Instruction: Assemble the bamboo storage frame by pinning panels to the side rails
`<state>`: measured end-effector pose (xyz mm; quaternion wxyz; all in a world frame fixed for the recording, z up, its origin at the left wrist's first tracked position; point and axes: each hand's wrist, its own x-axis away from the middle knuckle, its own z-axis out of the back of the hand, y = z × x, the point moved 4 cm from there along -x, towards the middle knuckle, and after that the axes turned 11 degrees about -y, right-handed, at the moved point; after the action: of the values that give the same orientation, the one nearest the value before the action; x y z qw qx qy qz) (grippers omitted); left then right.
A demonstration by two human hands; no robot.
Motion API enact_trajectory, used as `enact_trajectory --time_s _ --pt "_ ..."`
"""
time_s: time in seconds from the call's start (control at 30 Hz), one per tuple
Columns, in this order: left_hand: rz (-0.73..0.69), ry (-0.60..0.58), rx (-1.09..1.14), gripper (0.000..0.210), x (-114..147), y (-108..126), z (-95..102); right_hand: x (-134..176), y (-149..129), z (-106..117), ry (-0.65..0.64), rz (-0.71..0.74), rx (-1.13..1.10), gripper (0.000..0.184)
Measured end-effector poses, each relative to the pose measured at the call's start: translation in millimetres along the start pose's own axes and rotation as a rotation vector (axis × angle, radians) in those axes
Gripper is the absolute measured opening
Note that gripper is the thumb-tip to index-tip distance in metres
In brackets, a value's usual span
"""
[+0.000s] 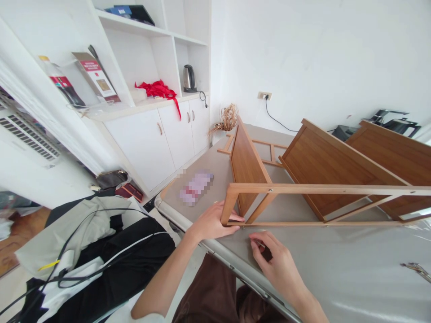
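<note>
A wooden shelf unit point(310, 190) lies on its side on the grey table point(336, 273), its slatless brown panels standing upright between the rails. My left hand point(210, 222) is closed around the near left corner of its frame, with fingers on both sides of the wood. Just below the lower rail, my right hand point(278, 260) is held in a pinch, thumb against fingertips, close to the rail but apart from it. Whatever it pinches is too small or hidden to name. A small metal fastener point(271, 190) sits in the upper rail.
Thin metal pieces point(416, 270) lie at the table's right. A blurred flat item point(196, 187) lies left of the frame. Another ladder-like wooden frame point(271, 152) rests behind the panels. Clothes and cables point(111, 242) are heaped at left, before white cabinets point(141, 139).
</note>
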<state>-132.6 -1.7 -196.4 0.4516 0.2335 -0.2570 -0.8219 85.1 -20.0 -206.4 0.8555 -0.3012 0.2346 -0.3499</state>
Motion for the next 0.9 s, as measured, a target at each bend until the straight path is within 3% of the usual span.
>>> enact_trajectory --time_s 0.43,0.9 --pt "-0.007 0.008 -0.016 0.028 -0.5 -1.8 -0.9 -3.0 -3.7 -0.4 0.008 0.062 0.016 0.024" --pt "-0.016 0.008 -0.003 0.027 0.3 -1.0 -0.4 -12.3 -1.0 -2.6 -0.027 -0.02 -0.027 0.016"
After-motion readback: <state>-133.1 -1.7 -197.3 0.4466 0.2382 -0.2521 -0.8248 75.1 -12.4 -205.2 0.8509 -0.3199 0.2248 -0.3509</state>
